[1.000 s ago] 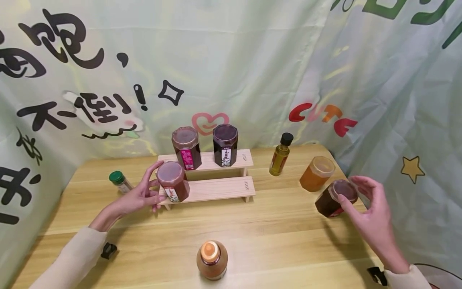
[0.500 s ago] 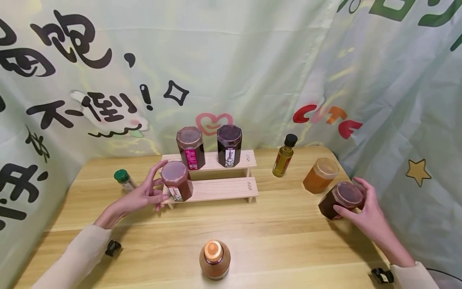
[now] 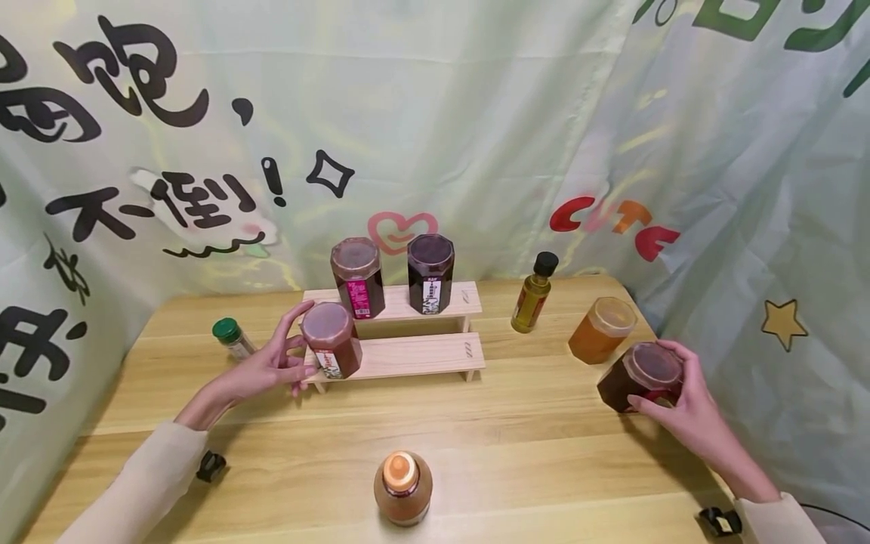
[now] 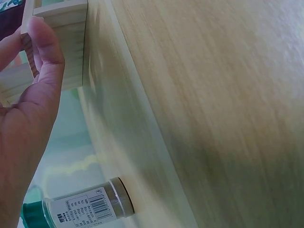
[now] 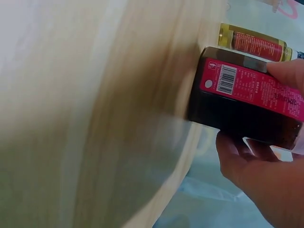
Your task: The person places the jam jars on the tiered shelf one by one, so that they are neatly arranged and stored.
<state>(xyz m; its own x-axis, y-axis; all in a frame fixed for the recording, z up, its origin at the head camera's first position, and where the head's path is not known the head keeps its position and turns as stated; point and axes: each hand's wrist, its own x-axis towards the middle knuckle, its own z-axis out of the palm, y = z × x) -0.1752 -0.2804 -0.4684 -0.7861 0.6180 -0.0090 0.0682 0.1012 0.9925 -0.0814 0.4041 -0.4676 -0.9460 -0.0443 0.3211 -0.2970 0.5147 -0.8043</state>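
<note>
My left hand (image 3: 261,370) is at the left end of the lower plank of a two-tier wooden stand (image 3: 414,355). Its thumb and forefinger lie round a reddish-brown glass jar (image 3: 333,340) with a white-and-red label, which stands on that plank. In the left wrist view the fingertips are close to the plank's end, and most of the jar is out of frame. At the table's right side my right hand (image 3: 696,404) grips a dark octagonal jar (image 3: 632,378). The right wrist view shows that jar's pink label (image 5: 251,88), with the thumb on one side and fingers on the other.
Two dark jars, one left (image 3: 356,278) and one right (image 3: 430,273), stand on the upper plank. An oil bottle (image 3: 532,295) and an amber jar (image 3: 601,330) are at right. A green-capped shaker (image 3: 234,338) is at left, an orange-capped brown bottle (image 3: 403,489) in front. Cloth hangs behind.
My right hand has come closer round the dark jar, its fingers and thumb now against it. The left hand and its jar stay in place; the head view has shifted slightly.
</note>
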